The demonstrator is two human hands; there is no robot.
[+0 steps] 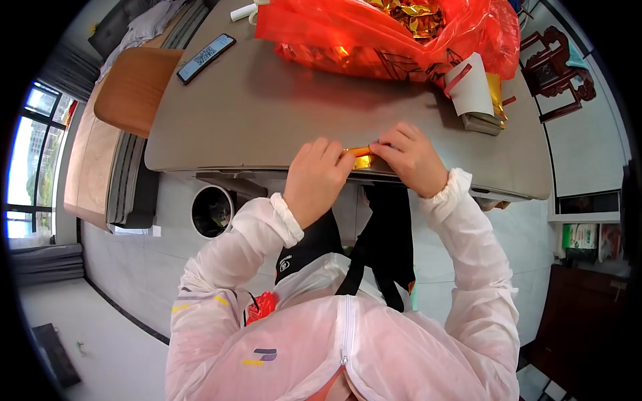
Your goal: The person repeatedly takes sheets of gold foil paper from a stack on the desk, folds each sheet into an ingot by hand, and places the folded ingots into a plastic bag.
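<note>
A small piece of gold and orange foil paper (362, 160) is stretched between my two hands at the near edge of the grey table (267, 113). My left hand (317, 175) pinches its left end, fingers closed. At its right end, my right hand (410, 158) holds it between thumb and fingers. Right of my hands lies a stack of papers (483, 123) with a white sheet (470, 87) and gold foil against it. A large red plastic bag (394, 57) holding shiny gold folded pieces (420, 20) is beyond my hands.
A phone (206, 59) with a code on its screen lies at the table's left, beside a brown chair back (137, 90). Below the table's edge stands a bin (212, 211). A carved wooden chair (558, 73) is at the far right.
</note>
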